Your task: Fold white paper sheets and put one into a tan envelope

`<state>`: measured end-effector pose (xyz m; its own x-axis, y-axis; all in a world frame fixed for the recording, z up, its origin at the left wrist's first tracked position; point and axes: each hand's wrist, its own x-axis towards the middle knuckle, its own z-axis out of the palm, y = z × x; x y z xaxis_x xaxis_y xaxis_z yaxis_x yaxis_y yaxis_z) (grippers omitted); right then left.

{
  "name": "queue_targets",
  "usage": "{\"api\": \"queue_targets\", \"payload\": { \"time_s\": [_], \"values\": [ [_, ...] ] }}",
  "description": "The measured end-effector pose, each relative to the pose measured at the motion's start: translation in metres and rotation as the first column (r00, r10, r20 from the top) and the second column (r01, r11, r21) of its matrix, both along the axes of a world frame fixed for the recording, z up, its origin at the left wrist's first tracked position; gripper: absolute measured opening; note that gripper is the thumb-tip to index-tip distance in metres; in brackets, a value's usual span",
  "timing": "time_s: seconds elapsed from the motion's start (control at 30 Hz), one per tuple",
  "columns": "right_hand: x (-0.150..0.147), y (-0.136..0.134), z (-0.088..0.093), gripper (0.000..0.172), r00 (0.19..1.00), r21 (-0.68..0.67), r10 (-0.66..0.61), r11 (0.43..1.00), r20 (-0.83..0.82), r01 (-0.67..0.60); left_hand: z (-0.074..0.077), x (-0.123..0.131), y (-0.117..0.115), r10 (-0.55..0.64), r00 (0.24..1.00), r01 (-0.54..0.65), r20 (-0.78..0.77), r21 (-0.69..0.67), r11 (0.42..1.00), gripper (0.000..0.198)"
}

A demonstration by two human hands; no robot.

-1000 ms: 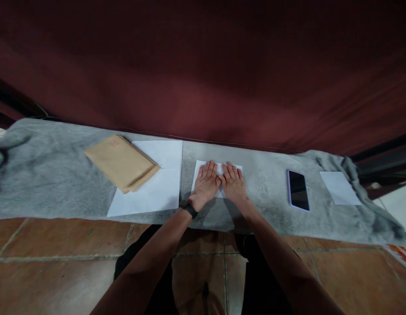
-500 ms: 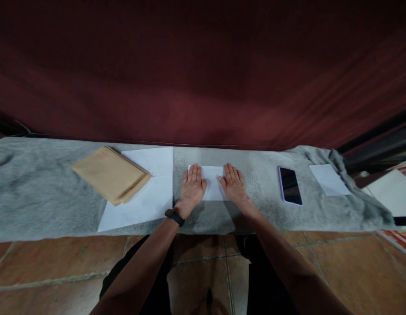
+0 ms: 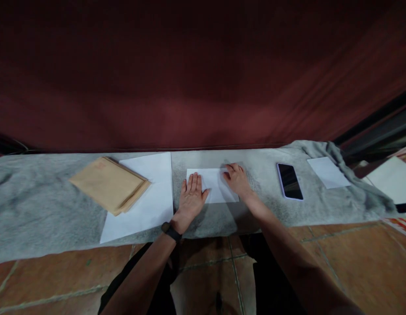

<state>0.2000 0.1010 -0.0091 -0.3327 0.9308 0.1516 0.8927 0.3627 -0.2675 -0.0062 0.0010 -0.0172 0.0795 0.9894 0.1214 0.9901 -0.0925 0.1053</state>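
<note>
A small white sheet of paper [image 3: 214, 186] lies flat on the grey cloth in front of me. My left hand [image 3: 191, 194] rests palm down on its left part, fingers stretched out and the thumb spread. At the sheet's far right corner, my right hand [image 3: 238, 180] has its fingers bent, with thumb and fingertips at the paper's edge. That corner is partly hidden under the hand. To the left, a stack of brown envelopes [image 3: 107, 183] lies partly over a larger white sheet [image 3: 157, 192].
A phone in a purple case [image 3: 290, 181] lies to the right. Beyond it is another small white sheet [image 3: 329, 173]. The grey cloth [image 3: 261, 210] covers a long narrow surface against a dark red curtain [image 3: 203, 118]. Tiled floor [image 3: 360, 258] shows below.
My right hand has gone from lying flat with fingers stretched out to bent fingers at the sheet's far right corner. My left hand stays flat on the paper. The view has tilted slightly.
</note>
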Motion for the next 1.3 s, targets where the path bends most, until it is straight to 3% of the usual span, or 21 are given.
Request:
{"api": "queue_targets", "payload": {
  "time_s": [0.17, 0.3, 0.43, 0.5, 0.57, 0.67, 0.77, 0.87, 1.03, 1.17, 1.23, 1.3],
  "values": [
    [0.001, 0.003, 0.006, 0.039, 0.997, -0.062, -0.07, 0.995, 0.031, 0.072, 0.001, -0.007, -0.003, -0.053, 0.999, 0.053, 0.004, -0.038, 0.998, 0.068],
    [0.009, 0.006, 0.011, 0.028, 0.996, -0.146, -0.079, 0.986, 0.036, 0.083, 0.003, -0.011, -0.002, -0.053, 0.999, 0.053, 0.001, -0.05, 0.997, 0.068],
    [0.021, 0.007, 0.016, 0.017, 0.986, -0.349, -0.047, 0.937, -0.162, -0.013, 0.008, -0.011, 0.0, -0.037, 0.999, 0.037, 0.006, 0.0, 0.999, 0.065],
    [0.025, 0.006, 0.018, 0.015, 0.95, -0.465, -0.099, 0.884, -0.297, -0.053, 0.011, -0.011, 0.001, -0.032, 0.999, 0.031, 0.027, 0.032, 0.999, 0.063],
    [0.028, 0.005, 0.019, 0.013, 0.862, -0.571, -0.211, 0.814, -0.462, -0.107, 0.013, -0.01, 0.003, -0.034, 0.997, 0.03, 0.069, 0.057, 0.998, 0.062],
    [0.03, 0.004, 0.019, 0.012, 0.639, -0.648, -0.397, 0.731, -0.659, -0.214, 0.018, -0.007, 0.004, -0.064, 0.984, 0.049, 0.166, 0.092, 0.995, 0.061],
    [0.03, 0.0, 0.02, 0.012, 0.472, -0.635, -0.475, 0.724, -0.742, -0.269, 0.023, -0.003, 0.002, -0.144, 0.961, 0.119, 0.235, 0.116, 0.986, 0.061],
    [0.029, -0.005, 0.019, 0.015, 0.401, -0.628, -0.505, 0.723, -0.765, -0.287, 0.024, -0.001, 0.0, -0.236, 0.938, 0.215, 0.254, 0.108, 0.971, 0.074],
    [0.03, -0.015, 0.02, 0.02, 0.367, -0.681, -0.574, 0.629, -0.732, -0.375, 0.019, -0.003, -0.002, -0.316, 0.907, 0.302, 0.28, 0.092, 0.949, 0.084],
    [0.038, -0.021, 0.02, 0.026, 0.417, -0.699, -0.561, 0.563, -0.715, -0.44, 0.016, -0.009, -0.001, -0.306, 0.905, 0.309, 0.297, 0.035, 0.95, 0.071],
    [0.043, -0.022, 0.019, 0.027, 0.476, -0.705, -0.523, 0.573, -0.708, -0.419, 0.016, -0.011, -0.001, -0.34, 0.892, 0.355, 0.296, 0.004, 0.935, 0.062],
    [0.048, -0.02, 0.016, 0.024, 0.542, -0.688, -0.459, 0.631, -0.703, -0.358, 0.016, -0.012, -0.002, -0.387, 0.874, 0.409, 0.293, -0.015, 0.912, 0.056]
  ]
}}
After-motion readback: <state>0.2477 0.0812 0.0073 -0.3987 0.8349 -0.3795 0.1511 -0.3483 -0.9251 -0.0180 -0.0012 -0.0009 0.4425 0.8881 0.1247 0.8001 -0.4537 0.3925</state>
